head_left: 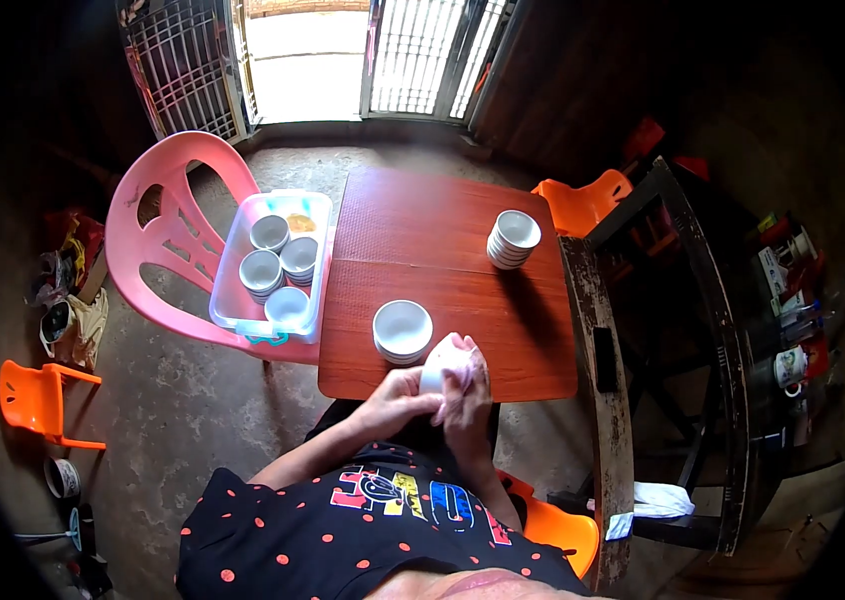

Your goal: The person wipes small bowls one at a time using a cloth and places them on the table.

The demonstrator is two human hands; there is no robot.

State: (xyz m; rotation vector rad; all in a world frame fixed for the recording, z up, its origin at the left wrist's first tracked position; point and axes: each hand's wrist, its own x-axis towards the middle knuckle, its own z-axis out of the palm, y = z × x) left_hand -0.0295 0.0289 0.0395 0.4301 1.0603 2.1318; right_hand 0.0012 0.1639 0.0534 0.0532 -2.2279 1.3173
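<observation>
Near the table's front edge, my left hand (pixel 395 402) grips a small white bowl (pixel 432 380) by its side. My right hand (pixel 470 395) presses a pale pinkish cloth (pixel 456 362) against that same bowl; its fingers are closed around the cloth. Just beyond my left hand stands a short stack of white bowls (pixel 403 326). A taller stack of white bowls (pixel 516 240) is at the far right of the table. To the left, a clear plastic bin (pixel 226 300) holds several more stacked bowls, with a yellowish patch at its far end.
The reddish-brown table (pixel 423 220) is in front of me. A pink plastic chair (pixel 158 245) supports the bin. Orange chairs (pixel 588 205) stand nearby, and a worn dark wooden frame (pixel 603 450) runs along the right side. Beyond the table is an open barred door (pixel 408 60).
</observation>
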